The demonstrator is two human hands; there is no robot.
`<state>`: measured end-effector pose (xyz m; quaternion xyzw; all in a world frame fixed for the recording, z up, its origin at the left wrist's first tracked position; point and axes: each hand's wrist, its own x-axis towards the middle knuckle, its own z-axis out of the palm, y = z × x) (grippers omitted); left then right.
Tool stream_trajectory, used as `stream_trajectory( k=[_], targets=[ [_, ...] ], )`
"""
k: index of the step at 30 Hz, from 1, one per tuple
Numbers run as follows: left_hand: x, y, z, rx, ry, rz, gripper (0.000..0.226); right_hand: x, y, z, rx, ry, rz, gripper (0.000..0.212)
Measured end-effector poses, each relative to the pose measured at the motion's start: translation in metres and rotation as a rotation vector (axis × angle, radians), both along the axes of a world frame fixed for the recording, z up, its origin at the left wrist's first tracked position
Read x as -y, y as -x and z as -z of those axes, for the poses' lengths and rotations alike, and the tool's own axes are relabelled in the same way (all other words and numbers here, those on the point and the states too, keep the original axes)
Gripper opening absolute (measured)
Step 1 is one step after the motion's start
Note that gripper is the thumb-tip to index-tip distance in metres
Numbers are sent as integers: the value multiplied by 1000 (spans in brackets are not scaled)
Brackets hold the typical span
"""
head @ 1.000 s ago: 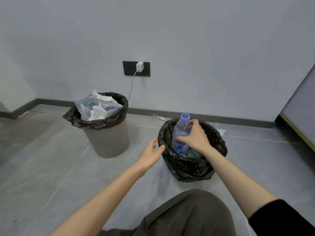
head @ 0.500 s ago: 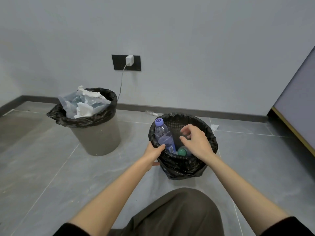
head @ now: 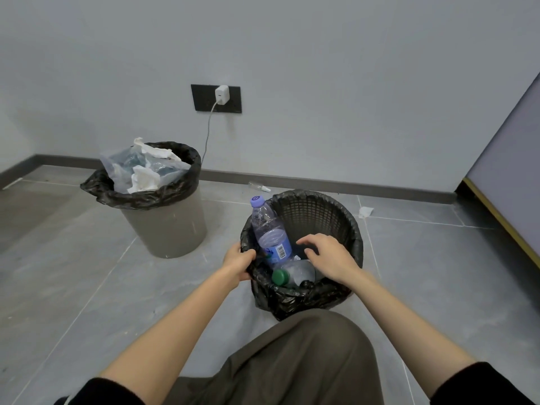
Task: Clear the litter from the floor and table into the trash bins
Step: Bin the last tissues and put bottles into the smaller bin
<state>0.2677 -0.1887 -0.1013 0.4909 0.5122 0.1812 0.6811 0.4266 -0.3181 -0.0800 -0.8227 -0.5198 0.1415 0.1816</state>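
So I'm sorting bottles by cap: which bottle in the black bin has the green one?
The bottle with the green cap lies low by the near rim; the purple-capped bottle leans up against the left rim of the black bin.

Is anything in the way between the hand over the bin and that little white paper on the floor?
The black mesh bin's far rim lies between the right hand and the crumpled white paper. Beyond that, only bare floor tiles show.
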Motion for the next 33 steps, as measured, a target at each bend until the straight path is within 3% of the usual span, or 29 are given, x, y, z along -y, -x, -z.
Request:
stream_trajectory(
  k=[5, 16, 22, 25, 28, 33],
  targets=[
    [-12, 46, -4, -4, -18, -44, 28, -14, 28, -6, 7, -5, -105, 29],
    [-38, 198, -22, -23, 4, -377, 24, -80, 146, -29, -119, 135, -464, 26],
    [-44, 258, -28, 12, 46, -548, 27, -105, 202, -27, -141, 146, -584, 38],
    [-52, 280, -25, 33, 82, -621, 29, -111, 221, -26, -81, 119, -678, 41],
    [-56, 291, -25, 78, 60, -660, 34, -118, 235, -23, -19, 40, -730, 31],
    [-50, 293, -29, 35, 51, -588, 32, -122, 241, -21, 40, 7, -714, 30]
  ],
)
